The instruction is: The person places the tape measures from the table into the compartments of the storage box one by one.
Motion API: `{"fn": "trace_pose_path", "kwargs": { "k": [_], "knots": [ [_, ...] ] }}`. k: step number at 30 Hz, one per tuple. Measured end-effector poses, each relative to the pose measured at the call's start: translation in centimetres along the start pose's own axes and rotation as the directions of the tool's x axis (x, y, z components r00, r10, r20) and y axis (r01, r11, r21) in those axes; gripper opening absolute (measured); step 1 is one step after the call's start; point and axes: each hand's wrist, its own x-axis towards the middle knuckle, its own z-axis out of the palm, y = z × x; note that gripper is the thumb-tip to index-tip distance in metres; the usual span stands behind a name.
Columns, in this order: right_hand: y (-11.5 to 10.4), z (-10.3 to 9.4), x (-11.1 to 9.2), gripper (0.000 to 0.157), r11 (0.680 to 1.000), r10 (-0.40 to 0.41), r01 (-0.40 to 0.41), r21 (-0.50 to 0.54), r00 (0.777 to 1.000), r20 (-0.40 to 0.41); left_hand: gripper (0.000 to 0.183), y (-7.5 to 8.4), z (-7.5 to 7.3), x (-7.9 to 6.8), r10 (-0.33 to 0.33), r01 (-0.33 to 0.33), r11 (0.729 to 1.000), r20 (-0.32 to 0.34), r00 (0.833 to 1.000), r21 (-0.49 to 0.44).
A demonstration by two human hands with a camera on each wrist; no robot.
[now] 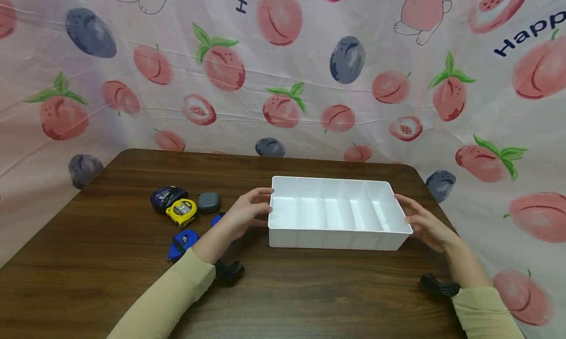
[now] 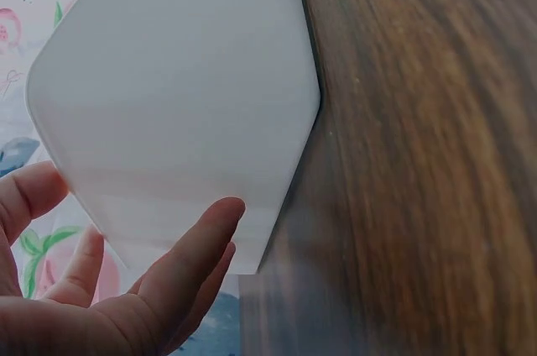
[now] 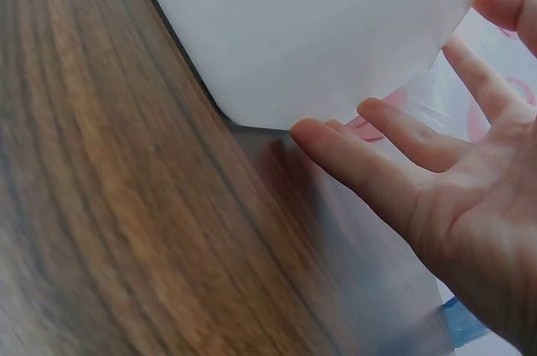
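Note:
A white divided storage box (image 1: 333, 238) stands on the wooden table, its several compartments facing up. At its left end my left hand (image 1: 247, 213) touches the wall and rim with extended fingers. In the left wrist view, the fingertips (image 2: 225, 212) lie against the white end wall, and the thumb is near the rim. My right hand (image 1: 431, 228) is at the opposite end, its fingers spread and fairly straight. The right wrist view has the fingertips (image 3: 309, 131) at the lower edge of the box and the thumb at its rim.
Left of the box lie a dark tape measure (image 1: 165, 197), a yellow tape measure (image 1: 182, 210), a blue tape measure (image 1: 182, 244) and a grey rounded case (image 1: 209, 202). Another blue object (image 1: 217, 218) is partly hidden behind my left arm. A fruit-print curtain (image 1: 309, 73) hangs behind the table (image 1: 309, 295).

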Motion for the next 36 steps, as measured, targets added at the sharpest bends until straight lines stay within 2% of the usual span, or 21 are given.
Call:
{"fn": "trace_pose_path", "kwargs": {
  "k": [12, 36],
  "knots": [
    [0.4, 1.2, 0.7, 0.058, 1.000, -0.008, 0.007, 0.028, 0.999, 0.034, 0.053, 0.0, -1.4, -1.2, -0.035, 0.036, 0.999, -0.034, 0.999, 0.023],
    [0.0, 2.5, 1.1, 0.060, 0.999, 0.028, -0.028, -0.033, 1.000, 0.002, 0.057, 0.6, -3.0, -2.2, -0.067, 0.067, 0.997, 0.008, 0.998, 0.047]
  ]
}}
